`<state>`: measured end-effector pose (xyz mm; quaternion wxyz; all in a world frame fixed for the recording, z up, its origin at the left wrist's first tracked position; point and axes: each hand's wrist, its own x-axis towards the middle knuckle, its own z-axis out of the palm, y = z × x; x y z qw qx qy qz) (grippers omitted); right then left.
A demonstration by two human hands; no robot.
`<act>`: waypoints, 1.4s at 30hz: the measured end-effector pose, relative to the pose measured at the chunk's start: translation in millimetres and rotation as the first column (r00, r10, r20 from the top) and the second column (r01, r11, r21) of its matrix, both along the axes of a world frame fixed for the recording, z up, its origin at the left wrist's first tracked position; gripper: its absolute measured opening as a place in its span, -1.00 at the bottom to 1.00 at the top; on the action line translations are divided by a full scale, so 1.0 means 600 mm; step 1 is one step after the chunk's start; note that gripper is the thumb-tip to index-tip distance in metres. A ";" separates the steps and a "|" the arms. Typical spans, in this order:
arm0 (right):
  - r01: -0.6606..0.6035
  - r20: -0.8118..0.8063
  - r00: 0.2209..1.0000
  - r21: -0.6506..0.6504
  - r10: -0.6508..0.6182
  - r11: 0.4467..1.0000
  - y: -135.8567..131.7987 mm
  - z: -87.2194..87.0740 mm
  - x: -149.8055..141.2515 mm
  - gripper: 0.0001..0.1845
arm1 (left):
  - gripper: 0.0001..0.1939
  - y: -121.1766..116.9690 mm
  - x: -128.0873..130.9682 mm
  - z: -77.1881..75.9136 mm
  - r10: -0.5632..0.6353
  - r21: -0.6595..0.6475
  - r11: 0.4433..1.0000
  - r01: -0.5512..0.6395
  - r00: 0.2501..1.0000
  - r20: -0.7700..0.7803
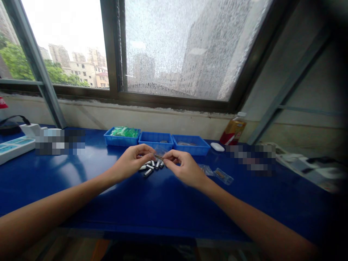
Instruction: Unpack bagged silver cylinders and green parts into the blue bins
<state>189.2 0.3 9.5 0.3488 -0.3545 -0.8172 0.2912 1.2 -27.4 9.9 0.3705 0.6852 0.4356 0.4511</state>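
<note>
You have both arms stretched over the blue tabletop, with your hands close together near its middle. Your left hand pinches one side of a small clear bag between thumb and fingers, and your right hand pinches the other side, so the bag is held up between your fingertips. A thin brownish strip shows at the bag's lower part; you cannot tell from here whether it lies fully inside.

Just below your fingers, a loose pile of small black-and-silver blocks lies on the tabletop. Beside your right wrist are two more clear bags, one partly hidden by it and the other flat with brownish strips showing in it.

Beyond your hands, three blue trays stand in a row: the left tray holds green packets, the middle tray a few small pieces, and the right tray some flat items. A white rounded object and a bottle stand to their right.
</note>
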 end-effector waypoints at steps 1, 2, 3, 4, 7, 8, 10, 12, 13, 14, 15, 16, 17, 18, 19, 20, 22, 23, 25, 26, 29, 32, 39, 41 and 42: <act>-0.002 -0.001 1.000 0.001 0.002 1.000 0.000 0.001 0.000 -0.86 | -0.80 0.000 -0.001 0.000 0.022 0.014 1.000 -0.022 1.000 -0.008; -0.006 -0.001 1.000 0.007 0.006 1.000 -0.001 0.001 0.000 -0.85 | -0.81 0.001 -0.001 0.000 0.033 0.020 0.999 -0.033 0.999 -0.014; -0.011 0.000 1.000 0.015 0.011 1.000 -0.001 0.002 0.000 -0.84 | -0.81 0.001 -0.002 0.000 0.033 0.016 0.999 -0.033 0.999 -0.014; -0.014 0.003 1.000 0.026 0.014 1.000 -0.002 0.002 0.000 -0.84 | -0.82 0.002 -0.002 0.000 0.025 0.005 1.000 -0.025 1.000 -0.005; -0.013 0.009 1.000 0.066 0.012 0.998 -0.004 0.005 0.001 -0.83 | -0.83 0.001 -0.001 -0.001 -0.017 -0.052 0.998 0.019 0.999 0.050; -0.010 0.010 1.000 0.080 0.010 0.997 -0.005 0.007 0.002 -0.83 | -0.82 0.000 0.000 -0.001 -0.025 -0.070 0.997 0.030 0.997 0.071; -0.004 0.007 1.000 0.107 0.003 0.994 -0.006 0.010 0.003 -0.83 | -0.82 -0.001 0.002 0.000 -0.029 -0.095 0.995 0.039 0.994 0.109; 0.000 0.003 1.000 0.126 -0.001 0.992 -0.007 0.012 0.004 -0.83 | -0.82 -0.002 0.003 0.001 -0.024 -0.114 0.993 0.039 0.991 0.134; 0.000 0.001 1.000 0.132 -0.001 0.991 -0.007 0.013 0.005 -0.83 | -0.83 -0.002 0.004 0.001 -0.023 -0.124 0.991 0.041 0.989 0.143; 0.000 0.001 1.000 0.135 -0.001 0.991 -0.007 0.013 0.005 -0.83 | -0.83 -0.002 0.004 0.001 -0.025 -0.135 0.990 0.046 0.988 0.150; 0.001 0.000 1.000 0.135 -0.001 0.991 -0.006 0.013 0.006 -0.84 | -0.83 -0.001 0.004 0.000 -0.028 -0.145 0.988 0.050 0.988 0.154; 0.001 0.000 1.000 0.134 -0.001 0.991 -0.005 0.012 0.006 -0.84 | -0.83 -0.001 0.004 0.000 -0.031 -0.155 0.986 0.056 0.987 0.155; 0.004 0.002 1.000 0.132 -0.004 0.991 -0.004 0.011 0.007 -0.84 | -0.83 -0.001 0.004 -0.001 -0.035 -0.162 0.985 0.060 0.988 0.151; 0.006 0.007 1.000 0.132 -0.008 0.991 -0.002 0.010 0.007 -0.84 | -0.84 0.000 0.004 -0.002 -0.040 -0.166 0.984 0.064 0.989 0.144; 0.010 0.013 1.000 0.133 -0.012 0.991 -0.001 0.009 0.008 -0.84 | -0.84 0.000 0.004 -0.003 -0.044 -0.166 0.984 0.066 0.990 0.134; 0.013 0.020 1.000 0.135 -0.016 0.991 -0.001 0.009 0.008 -0.85 | -0.84 0.000 0.004 -0.004 -0.046 -0.163 0.984 0.066 0.991 0.123; 0.015 0.034 0.999 0.137 -0.020 0.991 -0.001 0.009 0.008 -0.85 | -0.83 -0.001 0.004 -0.004 -0.048 -0.149 0.987 0.062 0.994 0.101; 0.014 0.038 0.999 0.136 -0.019 0.991 -0.001 0.010 0.008 -0.85 | -0.83 -0.002 0.004 -0.003 -0.050 -0.139 0.988 0.062 0.995 0.088; 0.013 0.043 0.999 0.138 -0.019 0.990 -0.003 0.011 0.008 -0.85 | -0.81 -0.005 0.004 -0.001 -0.055 -0.113 0.992 0.062 0.997 0.059; 0.014 0.043 0.999 0.140 -0.020 0.990 -0.004 0.012 0.008 -0.85 | -0.79 -0.006 0.005 0.000 -0.058 -0.100 0.993 0.062 0.997 0.041; 0.019 0.043 0.999 0.163 -0.026 0.987 -0.006 0.012 0.007 -0.85 | -0.77 -0.010 0.007 0.003 -0.058 -0.067 0.996 0.056 0.998 -0.032; 0.016 0.053 0.998 0.192 -0.027 0.981 -0.008 0.009 0.005 -0.85 | -0.77 -0.009 0.007 -0.001 -0.037 -0.022 0.999 0.034 0.990 -0.133; -0.042 0.069 0.997 0.091 0.036 0.995 -0.009 -0.001 0.002 -0.86 | -0.79 -0.004 0.005 -0.005 -0.010 0.016 1.000 0.012 0.994 -0.110; -0.042 0.074 0.997 0.076 0.036 0.996 -0.008 -0.003 0.000 -0.84 | -0.80 -0.003 0.004 -0.004 -0.023 0.019 0.999 0.025 0.994 -0.109; -0.034 0.073 0.997 0.079 0.028 0.996 -0.008 -0.004 -0.001 -0.85 | -0.80 -0.003 0.004 -0.004 -0.029 0.019 0.999 0.031 0.994 -0.110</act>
